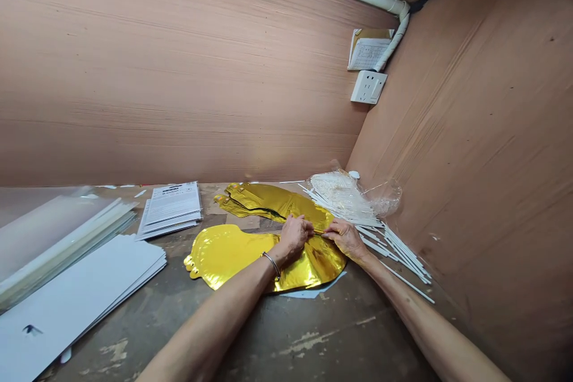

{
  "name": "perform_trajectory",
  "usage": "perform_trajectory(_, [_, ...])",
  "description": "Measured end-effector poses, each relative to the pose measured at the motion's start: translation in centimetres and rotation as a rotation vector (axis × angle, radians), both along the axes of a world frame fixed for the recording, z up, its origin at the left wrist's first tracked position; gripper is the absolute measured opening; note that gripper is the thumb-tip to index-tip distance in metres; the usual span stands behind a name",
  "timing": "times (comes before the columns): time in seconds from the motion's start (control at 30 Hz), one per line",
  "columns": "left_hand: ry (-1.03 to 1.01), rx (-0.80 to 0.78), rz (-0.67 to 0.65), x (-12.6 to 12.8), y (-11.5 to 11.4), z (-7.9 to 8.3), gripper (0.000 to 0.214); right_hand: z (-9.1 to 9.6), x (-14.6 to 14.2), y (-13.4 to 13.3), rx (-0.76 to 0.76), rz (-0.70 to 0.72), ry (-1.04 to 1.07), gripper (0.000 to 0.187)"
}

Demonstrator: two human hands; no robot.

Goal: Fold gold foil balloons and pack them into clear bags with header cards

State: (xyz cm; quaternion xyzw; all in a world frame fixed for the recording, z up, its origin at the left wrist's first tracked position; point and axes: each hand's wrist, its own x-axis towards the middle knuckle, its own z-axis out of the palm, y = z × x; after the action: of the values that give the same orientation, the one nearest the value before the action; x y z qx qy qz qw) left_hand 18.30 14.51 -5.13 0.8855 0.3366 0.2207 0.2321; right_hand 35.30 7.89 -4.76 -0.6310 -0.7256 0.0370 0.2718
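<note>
A flat gold foil balloon lies in front of me, its rounded tabs pointing left. Behind it rests a small stack of gold foil balloons, folded along their length and reaching toward the wall. My left hand, with a bangle at the wrist, is closed on the near balloon's upper edge. Just right of it, my right hand pinches the gold foil between thumb and fingers. The fingertips of both hands nearly meet, and the exact spot they grip is partly hidden. White paper pokes out under the near balloon.
White straws spread to the right beside a clear plastic bag of more straws. Printed cards are stacked left of the balloons. White card sheets and clear plastic sleeves lie far left. A wall socket sits near the corner.
</note>
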Motion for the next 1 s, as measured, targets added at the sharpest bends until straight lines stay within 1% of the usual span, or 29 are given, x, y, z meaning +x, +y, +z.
perform_trajectory(0.07, [-0.016, 0.000, 0.023, 0.0, 0.0, 0.3, 0.023, 1.0, -0.1, 0.2, -0.002, 0.011, -0.021, 0.013])
perform_trajectory(0.13, [-0.077, -0.016, 0.054, 0.0, 0.1, 1.0, 0.026, 2.7, -0.2, 0.4, -0.003, 0.029, -0.077, 0.013])
perform_trajectory(0.2, [-0.193, -0.031, 0.089, -0.2, 0.4, 2.2, 0.027, 5.0, -0.4, 0.8, 0.009, 0.035, -0.174, 0.015])
perform_trajectory(0.23, [-0.260, -0.027, 0.103, -0.4, 0.6, 3.0, 0.027, 6.4, -0.7, 1.0, 0.028, 0.033, -0.238, 0.016])
perform_trajectory(0.33, [-0.408, 0.049, 0.142, -1.5, 1.3, 6.6, 0.027, 11.5, -2.1, 2.1, 0.144, 0.025, -0.463, 0.018])
perform_trajectory(0.43, [-0.540, 0.109, 0.213, -3.9, 1.8, 10.7, 0.027, 17.1, -4.3, 3.3, 0.276, 0.072, -0.679, 0.018])
perform_trajectory(0.5, [-0.653, 0.052, 0.213, -6.1, 1.7, 12.9, 0.027, 20.9, -6.2, 3.9, 0.349, 0.114, -0.764, 0.020])
perform_trajectory(0.57, [-0.710, -0.092, 0.127, -8.6, 1.2, 14.5, 0.026, 24.4, -8.2, 4.3, 0.403, 0.147, -0.821, 0.024])
perform_trajectory(0.6, [-0.707, -0.180, 0.066, -9.9, 0.9, 15.0, 0.026, 26.0, -9.2, 4.3, 0.423, 0.162, -0.843, 0.028])
perform_trajectory(0.67, [-0.672, -0.337, -0.048, -12.4, 0.2, 15.4, 0.027, 29.0, -11.3, 4.0, 0.462, 0.194, -0.882, 0.040])
perform_trajectory(0.7, [-0.652, -0.385, -0.084, -13.6, 0.0, 15.3, 0.028, 30.3, -12.4, 3.7, 0.479, 0.208, -0.900, 0.050])
perform_trajectory(0.73, [-0.636, -0.408, -0.100, -14.7, -0.2, 15.2, 0.028, 31.6, -13.3, 3.2, 0.493, 0.220, -0.918, 0.060])
perform_trajectory(0.77, [-0.620, -0.408, -0.091, -15.8, -0.4, 14.9, 0.027, 32.8, -14.2, 2.5, 0.501, 0.227, -0.934, 0.068])
perform_trajectory(0.8, [-0.599, -0.387, -0.062, -16.9, -0.4, 14.6, 0.026, 33.9, -15.1, 1.8, 0.508, 0.231, -0.946, 0.072])
perform_trajectory(0.83, [-0.577, -0.349, -0.016, -17.9, -0.3, 14.3, 0.024, 35.0, -15.7, 0.9, 0.513, 0.239, -0.954, 0.072])
perform_trajectory(0.87, [-0.553, -0.302, 0.038, -18.9, -0.2, 14.0, 0.022, 36.0, -16.3, 0.1, 0.515, 0.256, -0.959, 0.069])
perform_trajectory(0.93, [-0.508, -0.216, 0.141, -20.9, 0.1, 13.6, 0.019, 37.6, -16.9, -1.5, 0.522, 0.302, -0.962, 0.053])
perform_trajectory(1.0, [-0.464, -0.148, 0.219, -22.8, 0.4, 13.5, 0.019, 38.4, -16.9, -2.7, 0.509, 0.340, -0.925, 0.042])
